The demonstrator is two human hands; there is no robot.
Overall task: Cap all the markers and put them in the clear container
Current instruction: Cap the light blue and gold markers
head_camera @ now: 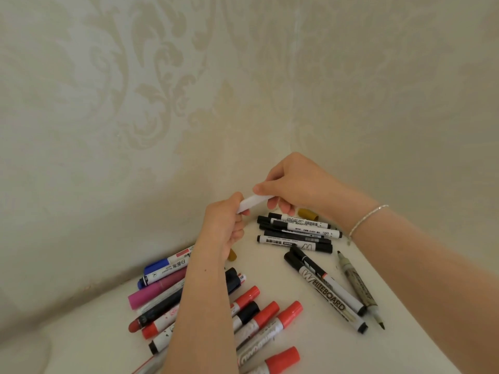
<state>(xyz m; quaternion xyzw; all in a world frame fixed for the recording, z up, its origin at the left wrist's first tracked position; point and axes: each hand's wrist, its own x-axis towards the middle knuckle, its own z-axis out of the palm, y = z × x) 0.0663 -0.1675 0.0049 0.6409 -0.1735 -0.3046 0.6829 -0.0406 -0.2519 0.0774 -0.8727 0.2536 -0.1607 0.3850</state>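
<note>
Just above the middle of the frame, the white marker ran left-right between both fists, left hand gripping one end, right hand pinching the other, clear container nowhere in shot.

We're indoors, and it looks like a home rather than an office or a lab. The wall is dressed in cream damask wallpaper with big pale floral scrolls, the sort seen in a living room or bedroom. Two papered walls meet in a corner at the far side, and a plain white table is tucked right into it. No shop or workshop fittings are on show.
</note>
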